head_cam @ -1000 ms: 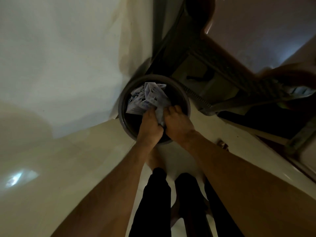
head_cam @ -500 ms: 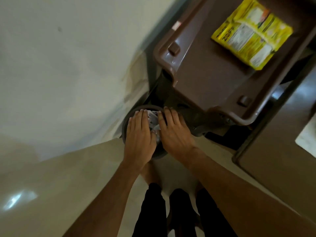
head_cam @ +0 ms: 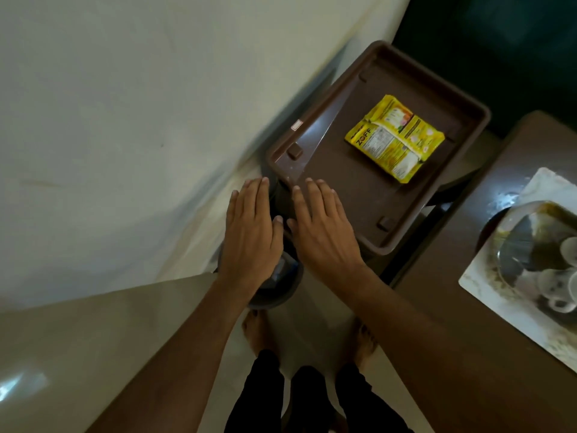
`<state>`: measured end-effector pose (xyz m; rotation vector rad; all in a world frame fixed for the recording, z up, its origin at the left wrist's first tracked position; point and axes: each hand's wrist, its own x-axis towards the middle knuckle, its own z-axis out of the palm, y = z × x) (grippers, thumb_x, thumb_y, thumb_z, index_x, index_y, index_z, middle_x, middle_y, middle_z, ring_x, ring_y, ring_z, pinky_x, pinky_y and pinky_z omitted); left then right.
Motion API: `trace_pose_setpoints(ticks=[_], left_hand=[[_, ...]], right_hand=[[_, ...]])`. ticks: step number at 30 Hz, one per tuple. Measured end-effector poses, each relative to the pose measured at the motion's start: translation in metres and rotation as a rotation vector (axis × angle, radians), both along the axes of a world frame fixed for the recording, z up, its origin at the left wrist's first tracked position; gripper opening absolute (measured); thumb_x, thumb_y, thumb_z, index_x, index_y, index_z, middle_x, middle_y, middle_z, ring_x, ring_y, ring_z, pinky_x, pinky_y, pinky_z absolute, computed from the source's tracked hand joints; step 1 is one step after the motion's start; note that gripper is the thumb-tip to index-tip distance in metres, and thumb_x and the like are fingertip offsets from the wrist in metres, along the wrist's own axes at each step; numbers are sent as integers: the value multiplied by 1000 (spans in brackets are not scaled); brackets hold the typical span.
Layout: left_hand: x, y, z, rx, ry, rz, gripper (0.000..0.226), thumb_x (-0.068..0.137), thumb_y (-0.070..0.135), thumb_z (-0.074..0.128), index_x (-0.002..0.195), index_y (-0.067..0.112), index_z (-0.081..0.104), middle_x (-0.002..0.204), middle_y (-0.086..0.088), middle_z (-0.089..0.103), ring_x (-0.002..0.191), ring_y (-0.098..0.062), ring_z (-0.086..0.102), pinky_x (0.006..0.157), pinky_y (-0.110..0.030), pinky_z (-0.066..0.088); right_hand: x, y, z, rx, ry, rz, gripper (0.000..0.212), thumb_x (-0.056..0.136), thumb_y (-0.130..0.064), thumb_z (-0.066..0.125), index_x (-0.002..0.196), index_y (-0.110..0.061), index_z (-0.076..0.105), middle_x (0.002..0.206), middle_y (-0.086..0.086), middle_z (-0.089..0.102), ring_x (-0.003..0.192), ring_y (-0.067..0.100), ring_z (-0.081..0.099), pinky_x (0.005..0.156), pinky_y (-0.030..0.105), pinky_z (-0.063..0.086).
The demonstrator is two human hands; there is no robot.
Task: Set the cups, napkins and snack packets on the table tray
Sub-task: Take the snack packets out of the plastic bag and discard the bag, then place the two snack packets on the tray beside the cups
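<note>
A brown table tray with a raised rim stands to the upper right. On it lies a yellow snack packet, flat, near the far right side. My left hand and my right hand hover side by side, fingers straight, palms down, holding nothing. Below them on the floor sits a dark round bin; a bit of crumpled paper shows inside it between my wrists. My right fingertips reach over the tray's near corner.
A white wall fills the left. At the right, a dark counter carries a white board with a metal bowl and small white cups. My bare feet stand on the pale floor below.
Both hands let go of the crumpled paper in the bin and rose with fingers straightened. The view lifted, so the tray, packet and counter came into sight.
</note>
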<state>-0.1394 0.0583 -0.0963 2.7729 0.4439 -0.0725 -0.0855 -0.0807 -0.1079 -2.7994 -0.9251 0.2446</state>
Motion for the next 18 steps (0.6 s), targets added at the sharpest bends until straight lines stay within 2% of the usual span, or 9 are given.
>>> trace_pose_setpoints(ticks=[10, 18], left_hand=[[70, -56, 0, -13, -47, -131, 63, 104, 25, 46, 160, 3, 28, 167, -15, 32, 158, -27, 25, 131, -47, 20], [120, -77, -15, -23, -62, -158, 65, 103, 27, 47, 161, 5, 27, 166, -14, 33, 157, -27, 27, 131, -46, 18]], right_hand=[[67, -56, 6, -31, -54, -154, 59, 109, -38, 34, 156, -3, 31, 161, 26, 32, 153, 40, 28, 124, 55, 28], [128, -94, -1, -52, -80, -289, 60, 109, -40, 36, 157, -5, 31, 161, 26, 32, 153, 42, 27, 125, 56, 27]])
